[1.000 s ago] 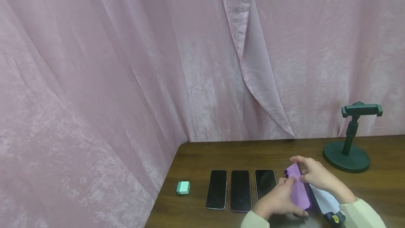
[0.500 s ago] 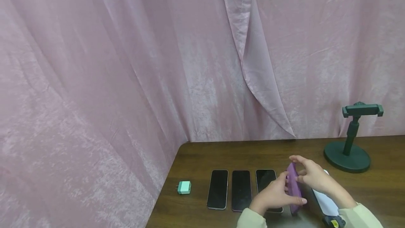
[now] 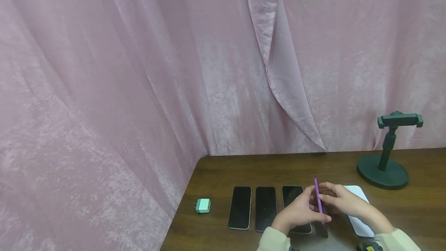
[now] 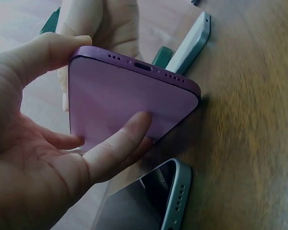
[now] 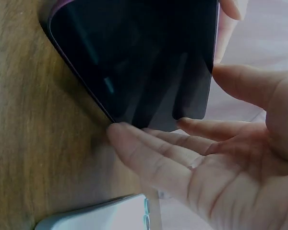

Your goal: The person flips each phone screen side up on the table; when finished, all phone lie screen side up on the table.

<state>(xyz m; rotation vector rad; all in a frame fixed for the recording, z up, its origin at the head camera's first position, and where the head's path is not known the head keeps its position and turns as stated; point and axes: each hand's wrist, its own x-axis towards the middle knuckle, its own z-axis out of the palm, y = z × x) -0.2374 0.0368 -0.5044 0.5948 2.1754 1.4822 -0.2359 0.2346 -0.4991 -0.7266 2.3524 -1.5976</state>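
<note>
A purple phone stands tilted up on its long edge over the table, seen nearly edge-on in the head view. My left hand grips it by the near end, thumb on the edge with the charging port and fingers across the purple back. My right hand holds the far end, thumb at the upper edge and fingertips at the corner of the dark screen. Left of the hands, a dark-screened phone lies partly hidden under my left hand. To the right lies a white-backed phone.
Two more phones, one with a pale frame and one dark, lie face up in the row. A mint-and-white charger plug sits at the left. A dark green phone stand rises at the back right, before a pink curtain.
The purple phone has turned from showing its back to standing edge-on. My right hand has shifted slightly, uncovering more of the white-backed phone.
</note>
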